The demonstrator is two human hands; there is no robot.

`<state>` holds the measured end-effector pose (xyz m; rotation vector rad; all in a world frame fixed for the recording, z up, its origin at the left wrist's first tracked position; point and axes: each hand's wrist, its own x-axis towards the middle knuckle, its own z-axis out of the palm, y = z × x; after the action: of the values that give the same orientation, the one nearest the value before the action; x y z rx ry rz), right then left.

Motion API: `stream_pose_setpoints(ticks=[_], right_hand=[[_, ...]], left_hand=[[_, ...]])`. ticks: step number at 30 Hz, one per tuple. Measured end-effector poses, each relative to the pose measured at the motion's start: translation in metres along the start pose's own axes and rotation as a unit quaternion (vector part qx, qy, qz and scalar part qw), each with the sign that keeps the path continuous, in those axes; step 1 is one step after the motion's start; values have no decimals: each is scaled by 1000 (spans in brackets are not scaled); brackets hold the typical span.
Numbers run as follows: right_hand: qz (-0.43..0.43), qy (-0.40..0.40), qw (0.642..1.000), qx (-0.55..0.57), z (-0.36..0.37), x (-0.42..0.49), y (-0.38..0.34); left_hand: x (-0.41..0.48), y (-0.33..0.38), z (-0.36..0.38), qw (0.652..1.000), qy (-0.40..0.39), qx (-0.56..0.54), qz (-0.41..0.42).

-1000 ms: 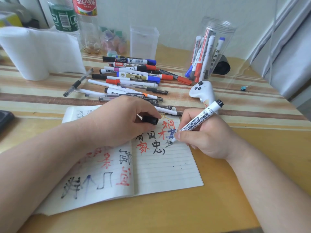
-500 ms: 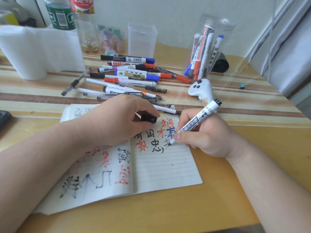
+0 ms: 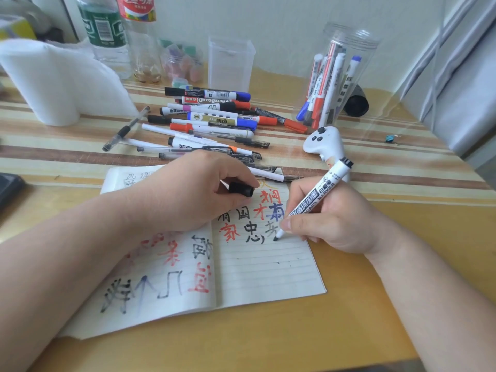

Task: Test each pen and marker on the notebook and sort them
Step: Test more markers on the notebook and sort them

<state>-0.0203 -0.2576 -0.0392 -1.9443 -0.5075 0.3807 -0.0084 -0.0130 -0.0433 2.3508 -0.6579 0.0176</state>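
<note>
- Notebook [image 3: 268, 272] open on counter [image 3: 349, 331]; right hand [image 3: 332, 218] fingers grasp white marker [image 3: 319, 191], tip on page.
- Left hand [image 3: 188, 191] fingers pinch black cap [image 3: 240, 188].
- Pen pile [image 3: 214, 122] at twelve o'clock.

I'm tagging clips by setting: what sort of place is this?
Likely a home desk: drink bottles and a paper roll stand against the wall, and a white game controller lies beside the clear pen jar.
</note>
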Motion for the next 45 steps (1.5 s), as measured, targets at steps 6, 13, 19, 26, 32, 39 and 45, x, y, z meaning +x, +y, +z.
stream_pose_setpoints(ticks=[6,13,19,26,32,39,45], right_hand=[[5,1,1000,1,2,0,-4],[5,79,993,-91,3,7,-1],[-29,80,986,144,-1,3,8],[-71,101,960,251,8,10,3],[-63,135,954,259,7,10,0],[-81,95,972,197,9,4,3],[-92,70,970,214,8,5,3]], left_hand=[[0,2,-2,1000,-5,2,5],[0,1,1,1000,-5,-12,24],[-1,4,6,998,14,-62,11],[-1,6,1,996,52,-66,15],[0,4,1,997,57,-38,47],[1,7,6,995,46,-26,85],[2,9,3,994,16,-3,104]])
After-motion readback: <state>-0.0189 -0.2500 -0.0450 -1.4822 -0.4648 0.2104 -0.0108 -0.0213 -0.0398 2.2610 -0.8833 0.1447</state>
